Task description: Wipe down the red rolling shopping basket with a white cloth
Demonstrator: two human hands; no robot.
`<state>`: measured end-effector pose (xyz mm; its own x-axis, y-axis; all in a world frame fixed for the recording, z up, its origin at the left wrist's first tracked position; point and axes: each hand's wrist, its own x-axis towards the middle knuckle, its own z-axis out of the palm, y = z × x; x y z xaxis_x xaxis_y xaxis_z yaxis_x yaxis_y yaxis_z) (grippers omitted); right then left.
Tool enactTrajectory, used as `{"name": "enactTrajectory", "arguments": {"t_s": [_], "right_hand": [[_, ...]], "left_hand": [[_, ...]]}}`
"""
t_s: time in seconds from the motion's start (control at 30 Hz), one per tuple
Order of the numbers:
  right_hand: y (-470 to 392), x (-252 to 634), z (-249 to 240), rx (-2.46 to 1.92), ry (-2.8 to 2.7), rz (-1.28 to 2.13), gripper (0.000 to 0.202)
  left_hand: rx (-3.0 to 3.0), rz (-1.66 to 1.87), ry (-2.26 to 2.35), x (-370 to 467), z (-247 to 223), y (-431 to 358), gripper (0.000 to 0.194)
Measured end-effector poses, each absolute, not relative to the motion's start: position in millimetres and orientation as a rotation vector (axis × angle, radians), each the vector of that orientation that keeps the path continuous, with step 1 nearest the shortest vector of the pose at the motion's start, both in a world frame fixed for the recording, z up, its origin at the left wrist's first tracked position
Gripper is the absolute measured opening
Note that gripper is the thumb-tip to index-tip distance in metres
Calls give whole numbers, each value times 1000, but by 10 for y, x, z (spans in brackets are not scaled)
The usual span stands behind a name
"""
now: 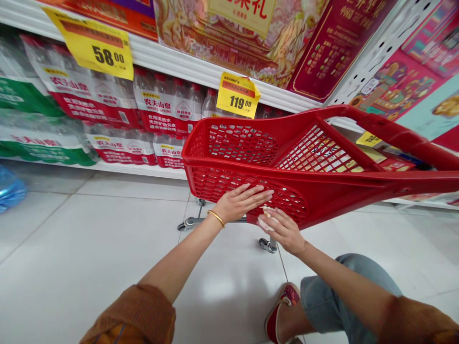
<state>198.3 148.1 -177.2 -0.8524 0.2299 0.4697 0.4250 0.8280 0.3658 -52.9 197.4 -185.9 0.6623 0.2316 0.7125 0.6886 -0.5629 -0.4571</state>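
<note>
- The red shopping cart (344, 193) stands side-on just ahead of the person, its near wall touched by both hands.
- The left hand (244, 201) is spread flat on the cart's near wall, fingers straight and close together, gripping nothing visible.
- The right hand (285, 231), just beside it at the cart's lower wall, bends its fingers over a crumpled white wad (266, 223), pinning it; the wad is partly hidden.
- One gold bracelet (217, 218) circles the left wrist, near the cart.
- Beyond the cart runs a white shelf (186, 61); the cart's body blocks part of it.
- Left of the cart are water packs (165, 109): at least four with red wrap, two with green.
- Three yellow price tags (238, 95) show beyond the cart, two reading 58.00 and 119.00.
- Three wheels (267, 245) show under the cart.
- One red shoe (274, 320) rests on the cart's near side.
</note>
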Motion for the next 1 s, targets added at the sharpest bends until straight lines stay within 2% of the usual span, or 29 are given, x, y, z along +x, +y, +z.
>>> {"name": "enactTrajectory", "arguments": {"t_s": [0.13, 0.2, 0.4, 1.0], "right_hand": [[1503, 2099, -1423, -666, -2237, -963, 31], [1558, 2115, -1344, -738, -2238, -1029, 34], [1643, 2091, -1504, -672, -2336, -874, 19], [1459, 2075, -2206, -680, -2561, -629, 24]], "left_hand": [[-2119, -781, -710, -521, -1857, 1974, 54], [-2103, -795, -709, -526, -1857, 1970, 53], [-2104, -823, -705, -520, -1834, 1940, 51], [-2172, -783, -635, -442, -1831, 1890, 52]]}}
